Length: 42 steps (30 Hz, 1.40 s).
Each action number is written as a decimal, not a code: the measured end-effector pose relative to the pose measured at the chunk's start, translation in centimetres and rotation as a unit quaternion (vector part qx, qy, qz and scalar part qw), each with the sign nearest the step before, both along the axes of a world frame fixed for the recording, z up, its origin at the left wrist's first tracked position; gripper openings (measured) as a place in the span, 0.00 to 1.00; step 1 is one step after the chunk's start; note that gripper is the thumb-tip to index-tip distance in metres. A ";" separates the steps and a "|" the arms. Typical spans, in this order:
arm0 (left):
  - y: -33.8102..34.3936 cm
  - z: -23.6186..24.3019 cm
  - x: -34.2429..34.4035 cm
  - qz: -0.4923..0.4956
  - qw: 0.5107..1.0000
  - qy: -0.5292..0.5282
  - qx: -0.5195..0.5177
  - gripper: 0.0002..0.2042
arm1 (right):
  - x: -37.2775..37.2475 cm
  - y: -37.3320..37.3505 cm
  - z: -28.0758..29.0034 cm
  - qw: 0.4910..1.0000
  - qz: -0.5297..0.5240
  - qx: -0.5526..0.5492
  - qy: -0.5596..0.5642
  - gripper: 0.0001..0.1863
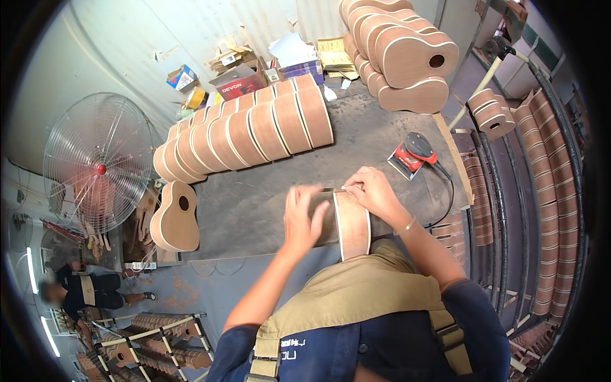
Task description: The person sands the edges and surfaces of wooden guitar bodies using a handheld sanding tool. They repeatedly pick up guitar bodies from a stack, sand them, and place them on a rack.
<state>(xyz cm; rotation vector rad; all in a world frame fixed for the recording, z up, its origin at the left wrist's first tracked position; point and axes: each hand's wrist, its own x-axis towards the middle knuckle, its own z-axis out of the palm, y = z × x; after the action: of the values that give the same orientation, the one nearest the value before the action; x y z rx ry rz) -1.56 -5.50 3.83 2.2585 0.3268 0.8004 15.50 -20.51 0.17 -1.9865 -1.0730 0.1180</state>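
Observation:
A small guitar body [352, 223] stands on its edge at the table's near side against my apron, its pale-edged wooden side facing up. My right hand [375, 192] is at its far end, thumb and fingers pinched together around something small and light that I cannot make out. My left hand [303, 216] hovers just left of the body, thumb apart from the fingers. Motion blurs its fingertips, and nothing shows in it. Right of my hands, a red and black electric sander [412, 155] rests on the dark tabletop [254, 197], its cable trailing toward me.
A row of guitar bodies [245, 127] stands at the back left, with one body [176, 216] at the left end. More bodies [410, 57] are stacked at the back right. Boxes [238, 81] line the wall. A large fan [98, 162] stands left; racks [503, 191] stand right.

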 end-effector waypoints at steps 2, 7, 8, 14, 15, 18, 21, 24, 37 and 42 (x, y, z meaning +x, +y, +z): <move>3.4 -2.2 2.4 -0.017 0.998 0.045 -0.038 0.07 | 1.0 2.2 -0.9 0.993 0.044 -0.063 0.085 0.06; 4.0 -2.2 1.4 -0.137 0.971 0.180 -0.074 0.02 | -0.3 -0.1 2.0 0.988 0.114 -0.022 0.101 0.06; 3.2 -0.8 0.4 -0.142 0.973 0.172 -0.051 0.02 | -1.1 -1.3 2.8 0.989 0.135 0.004 0.061 0.05; 3.9 -0.9 2.3 -0.116 0.983 0.138 -0.030 0.01 | 0.4 -0.2 3.1 0.989 0.126 -0.021 0.075 0.09; 4.6 -1.7 3.0 -0.112 0.981 0.151 -0.051 0.02 | 1.3 0.8 2.6 0.985 0.119 -0.048 0.119 0.09; 4.1 -1.8 2.2 -0.113 0.985 0.130 -0.031 0.03 | 0.4 0.2 2.1 0.989 0.125 -0.021 0.076 0.06; 1.8 -0.9 -1.3 -0.116 0.989 0.078 0.053 0.05 | -2.8 -2.6 3.9 0.985 0.152 0.062 -0.045 0.04; 0.0 -1.2 -3.9 -0.108 0.985 0.046 0.130 0.09 | -5.7 -4.6 4.2 0.988 0.141 0.048 -0.048 0.08; -2.5 -5.7 -9.2 -0.266 0.946 0.142 0.121 0.09 | -9.8 -10.5 -3.3 0.952 0.273 -0.055 -0.128 0.14; -1.9 -2.8 -7.8 -0.247 0.959 0.137 0.033 0.06 | -8.6 -9.4 0.9 0.967 0.247 0.025 -0.066 0.09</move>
<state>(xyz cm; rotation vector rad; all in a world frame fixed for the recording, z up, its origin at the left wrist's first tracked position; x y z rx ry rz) -9.34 -7.43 1.06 2.3673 -0.1444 0.2401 6.89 -29.87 1.05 -1.6634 -1.6265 0.2217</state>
